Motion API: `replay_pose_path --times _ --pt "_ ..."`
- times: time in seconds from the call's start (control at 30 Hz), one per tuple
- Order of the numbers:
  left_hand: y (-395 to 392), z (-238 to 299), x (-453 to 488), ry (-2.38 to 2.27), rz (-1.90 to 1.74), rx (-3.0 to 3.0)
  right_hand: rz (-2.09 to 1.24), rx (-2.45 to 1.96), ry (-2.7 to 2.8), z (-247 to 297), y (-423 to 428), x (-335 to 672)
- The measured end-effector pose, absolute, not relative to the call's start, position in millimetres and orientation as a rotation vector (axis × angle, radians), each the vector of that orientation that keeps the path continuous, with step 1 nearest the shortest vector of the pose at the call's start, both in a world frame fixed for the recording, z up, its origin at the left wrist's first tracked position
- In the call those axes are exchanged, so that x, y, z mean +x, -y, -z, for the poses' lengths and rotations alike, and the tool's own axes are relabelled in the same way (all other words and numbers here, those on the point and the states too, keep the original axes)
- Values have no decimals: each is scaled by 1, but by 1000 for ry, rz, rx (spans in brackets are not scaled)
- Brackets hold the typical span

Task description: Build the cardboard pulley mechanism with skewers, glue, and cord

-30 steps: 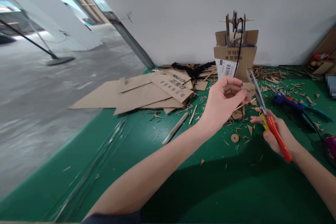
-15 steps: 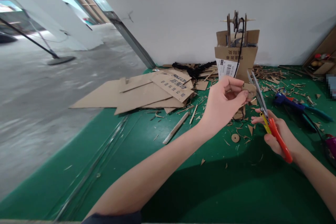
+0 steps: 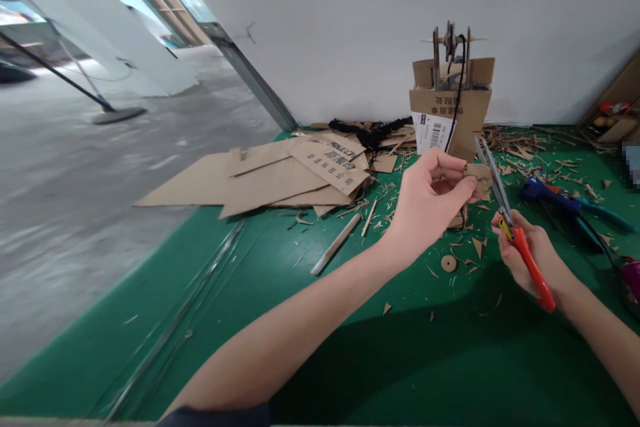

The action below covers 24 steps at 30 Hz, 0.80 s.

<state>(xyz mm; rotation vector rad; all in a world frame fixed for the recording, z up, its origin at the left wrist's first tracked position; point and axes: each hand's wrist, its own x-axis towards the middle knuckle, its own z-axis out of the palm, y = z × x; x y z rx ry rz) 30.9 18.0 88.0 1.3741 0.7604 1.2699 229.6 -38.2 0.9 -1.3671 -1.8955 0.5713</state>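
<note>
My left hand [image 3: 431, 200] pinches a small round cardboard piece [image 3: 480, 175] between thumb and fingers, held above the green table [image 3: 350, 347]. My right hand [image 3: 530, 250] grips scissors [image 3: 510, 227] with orange and yellow handles. Their blades point up and away and touch the right edge of the cardboard piece. Behind both hands stands a cardboard box model [image 3: 450, 103] with wooden sticks, discs and a black cord on top.
Flat cardboard sheets [image 3: 280, 177] lie at the table's left rear. Cardboard scraps, a small disc [image 3: 449, 263] and wooden sticks [image 3: 335, 244] litter the middle. A blue glue gun [image 3: 565, 203] lies at the right. An open box [image 3: 613, 110] sits at the far right.
The scissor blades have closed together against the cardboard piece. My right hand's fingers have drawn in around the handles. Both hands shifted slightly to the right.
</note>
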Motion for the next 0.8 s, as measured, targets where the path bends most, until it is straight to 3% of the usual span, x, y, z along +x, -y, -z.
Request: replay_pose_path --times 0.8 --pt "-22 -91 27 -728 -1257 1383 -709 -1226 1796 1 39 224"
